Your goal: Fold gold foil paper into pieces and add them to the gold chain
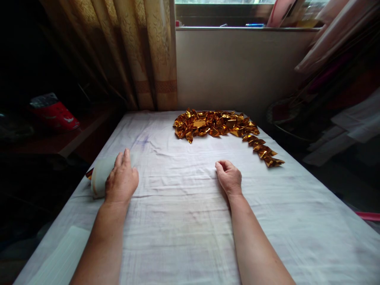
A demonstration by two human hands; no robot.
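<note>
My left hand rests palm down against a pale cylinder, like a cup or roll, lying on its side near the table's left edge. Its fingers are stretched out and its thumb points right, away from the cylinder. A bit of orange-gold foil shows at the cylinder's far left end. My right hand is closed in a loose fist on the cloth, thumb against the curled fingers. Whether anything small is inside cannot be seen. Beyond it lies a heap of folded gold foil pieces, with a linked tail trailing right.
A wrinkled white cloth covers the table, and a pale striped piece lies at front left. Left of the table, a red container stands on a brown surface. Behind are a gold curtain, a wall and a window sill; clothes hang right.
</note>
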